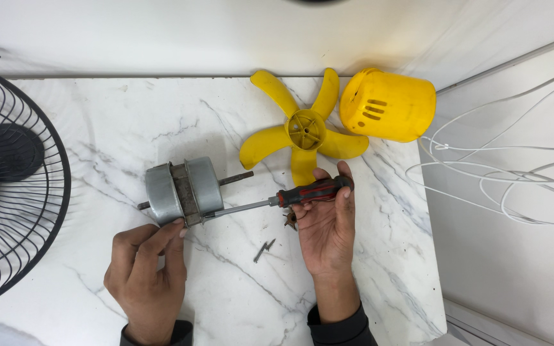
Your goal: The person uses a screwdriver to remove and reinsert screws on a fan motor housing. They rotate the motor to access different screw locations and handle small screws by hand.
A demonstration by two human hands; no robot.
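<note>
A grey metal fan motor [183, 190] with a shaft sticking out both ends lies on its side on the marble table [129, 122]. My left hand [145, 275] rests below it, fingertips touching its lower edge. My right hand [328, 224] grips a screwdriver [290, 195] with a red and black handle; its shank runs left and the tip meets the motor's lower right side. Two loose screws [264, 250] lie on the table between my hands. A small brownish part [290, 220] sits beside my right thumb.
A yellow fan blade [304, 131] and a yellow motor cover [389, 106] lie at the table's far right. A black wire fan guard [8, 173] stands at the left edge. White cables [501, 173] trail on the floor right of the table.
</note>
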